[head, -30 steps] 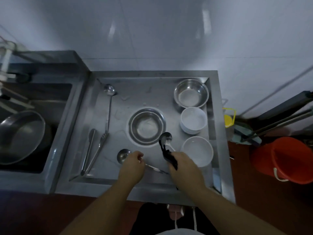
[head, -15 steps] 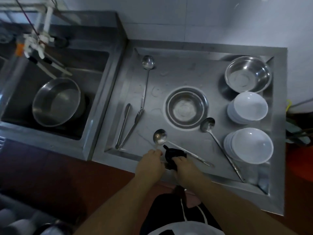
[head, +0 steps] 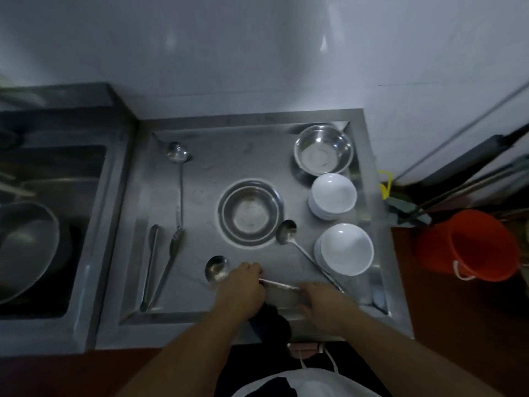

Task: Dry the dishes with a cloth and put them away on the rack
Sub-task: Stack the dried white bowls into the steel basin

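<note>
Your left hand (head: pixel 242 287) sits low in the centre of the frame, fingers curled round the handle of a steel ladle (head: pixel 216 268) whose bowl lies just left of your knuckles on the steel drainboard (head: pixel 200 173). Your right hand (head: pixel 322 303) is just right of it, near the bottom edge of the drainboard; its fingers reach toward the far end of that same handle, but blur keeps you from telling whether they pinch it or only touch it. A dark cloth (head: pixel 270 322) shows between and below your two wrists, at the front lip of the drainboard; which hand has it you cannot tell. A second ladle (head: pixel 286 232) lies right of centre, its handle running down and right toward your right hand. A steel bowl (head: pixel 249 214) sits in the middle of the frame, another steel bowl (head: pixel 323 149) at the upper right corner of the drainboard, and two stacks of white bowls (head: pixel 333 194) stand along its right side, one below the other. A long ladle (head: pixel 178 153) and tongs (head: pixel 153 262) lie on the left part of the drainboard. A sink (head: pixel 86 179) with a large steel basin (head: pixel 23 247) fills the left edge, and an orange bucket (head: pixel 469 245) stands at the right.
</note>
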`<control>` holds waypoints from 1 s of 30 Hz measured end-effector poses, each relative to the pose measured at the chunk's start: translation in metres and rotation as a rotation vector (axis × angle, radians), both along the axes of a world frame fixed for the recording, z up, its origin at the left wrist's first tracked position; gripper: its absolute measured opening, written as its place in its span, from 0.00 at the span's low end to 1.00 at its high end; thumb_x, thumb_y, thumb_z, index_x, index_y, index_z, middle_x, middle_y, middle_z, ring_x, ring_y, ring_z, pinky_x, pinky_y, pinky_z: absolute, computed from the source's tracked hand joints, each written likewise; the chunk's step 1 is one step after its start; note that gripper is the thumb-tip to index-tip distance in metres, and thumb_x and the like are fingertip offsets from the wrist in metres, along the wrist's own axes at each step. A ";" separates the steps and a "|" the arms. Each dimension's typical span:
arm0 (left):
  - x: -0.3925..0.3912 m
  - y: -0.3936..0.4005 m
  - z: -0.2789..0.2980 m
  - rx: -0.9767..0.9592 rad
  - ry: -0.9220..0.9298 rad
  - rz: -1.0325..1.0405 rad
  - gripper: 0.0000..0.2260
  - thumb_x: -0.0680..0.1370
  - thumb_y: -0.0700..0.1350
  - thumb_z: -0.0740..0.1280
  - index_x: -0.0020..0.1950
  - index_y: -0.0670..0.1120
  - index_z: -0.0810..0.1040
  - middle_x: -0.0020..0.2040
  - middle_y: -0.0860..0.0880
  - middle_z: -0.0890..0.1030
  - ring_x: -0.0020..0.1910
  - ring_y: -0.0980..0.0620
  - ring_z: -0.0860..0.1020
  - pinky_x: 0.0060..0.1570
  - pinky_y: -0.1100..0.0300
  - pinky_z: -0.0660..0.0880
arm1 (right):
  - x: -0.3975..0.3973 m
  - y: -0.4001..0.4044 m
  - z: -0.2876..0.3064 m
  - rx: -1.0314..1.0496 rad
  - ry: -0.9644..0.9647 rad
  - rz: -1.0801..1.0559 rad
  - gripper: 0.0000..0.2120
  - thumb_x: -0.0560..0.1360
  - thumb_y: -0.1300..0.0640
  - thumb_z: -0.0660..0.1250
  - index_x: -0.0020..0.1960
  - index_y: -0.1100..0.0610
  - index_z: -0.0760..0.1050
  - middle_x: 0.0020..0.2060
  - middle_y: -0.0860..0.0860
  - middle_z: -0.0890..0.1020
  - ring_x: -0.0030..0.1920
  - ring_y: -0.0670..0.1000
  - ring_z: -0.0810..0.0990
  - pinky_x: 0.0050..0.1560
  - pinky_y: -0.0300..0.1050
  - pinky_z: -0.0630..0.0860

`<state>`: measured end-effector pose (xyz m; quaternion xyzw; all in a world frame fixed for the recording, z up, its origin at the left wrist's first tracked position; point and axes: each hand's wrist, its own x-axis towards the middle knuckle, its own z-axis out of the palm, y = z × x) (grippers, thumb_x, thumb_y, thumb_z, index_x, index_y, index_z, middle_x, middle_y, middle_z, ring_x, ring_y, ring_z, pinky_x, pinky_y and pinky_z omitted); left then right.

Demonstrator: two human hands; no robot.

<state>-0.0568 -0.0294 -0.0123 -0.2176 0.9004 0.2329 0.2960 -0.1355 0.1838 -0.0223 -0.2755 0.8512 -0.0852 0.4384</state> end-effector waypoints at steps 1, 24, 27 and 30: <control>-0.008 0.006 0.000 0.012 -0.006 -0.013 0.17 0.82 0.44 0.62 0.71 0.50 0.74 0.68 0.46 0.75 0.65 0.43 0.76 0.62 0.50 0.75 | -0.006 0.016 0.000 0.035 0.003 -0.021 0.23 0.79 0.46 0.65 0.72 0.52 0.74 0.68 0.53 0.81 0.67 0.56 0.78 0.67 0.49 0.74; -0.109 0.139 -0.016 0.726 0.039 1.207 0.28 0.71 0.73 0.65 0.66 0.60 0.76 0.60 0.53 0.83 0.58 0.49 0.82 0.68 0.39 0.76 | -0.133 0.111 -0.036 -0.401 -0.792 -1.202 0.32 0.65 0.27 0.70 0.64 0.41 0.78 0.62 0.47 0.80 0.63 0.51 0.78 0.47 0.50 0.77; -0.111 0.145 -0.020 0.739 0.029 1.290 0.19 0.80 0.68 0.66 0.63 0.59 0.77 0.56 0.54 0.83 0.57 0.49 0.81 0.72 0.38 0.72 | -0.130 0.112 -0.036 -0.420 -0.817 -1.169 0.36 0.64 0.27 0.71 0.67 0.41 0.77 0.64 0.48 0.81 0.63 0.51 0.80 0.49 0.49 0.77; -0.112 0.142 -0.024 0.825 0.020 1.287 0.18 0.82 0.65 0.65 0.67 0.56 0.76 0.58 0.54 0.83 0.59 0.50 0.80 0.73 0.42 0.72 | -0.129 0.109 -0.034 -0.424 -0.813 -1.159 0.26 0.77 0.34 0.69 0.71 0.44 0.75 0.66 0.49 0.81 0.64 0.52 0.80 0.51 0.48 0.78</control>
